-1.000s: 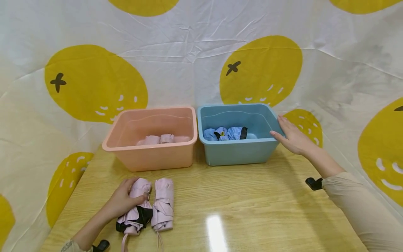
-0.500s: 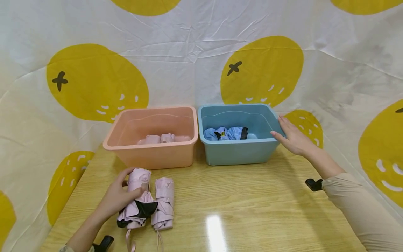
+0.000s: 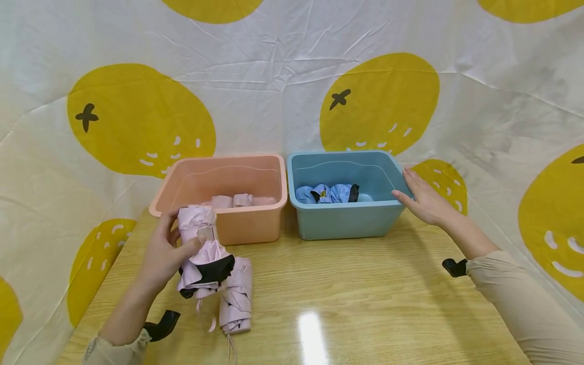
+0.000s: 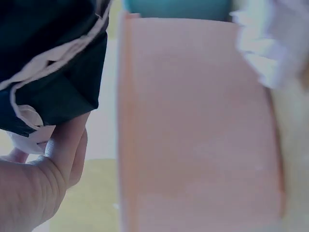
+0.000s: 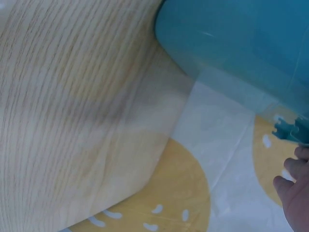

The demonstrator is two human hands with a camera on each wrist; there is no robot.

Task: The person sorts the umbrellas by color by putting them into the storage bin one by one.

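Observation:
In the head view my left hand [image 3: 157, 256] grips a folded pink umbrella [image 3: 196, 225] with a loose black flap, raised in front of the pink bin [image 3: 248, 228]. The left wrist view shows the umbrella's black fabric [image 4: 58, 82] close up, fingers behind it. A second folded pink umbrella [image 3: 237, 299] lies on the table, its strap toward me. Two pink rolls [image 3: 231, 201] are inside the pink bin. My right hand [image 3: 424, 197] rests on the right rim of the blue bin [image 3: 347, 220], fingers extended along it. Several blue folded umbrellas [image 3: 330, 193] lie in that bin.
Both bins stand side by side at the back of the wooden table [image 3: 356, 289]. Behind them hangs a white cloth [image 3: 274, 116] printed with yellow fruit shapes. The table's edge and the cloth show below the blue bin in the right wrist view.
My left hand has lifted the umbrella with the black flap off the table and carried it up toward the pink bin's front rim. The right hand stays on the blue bin.

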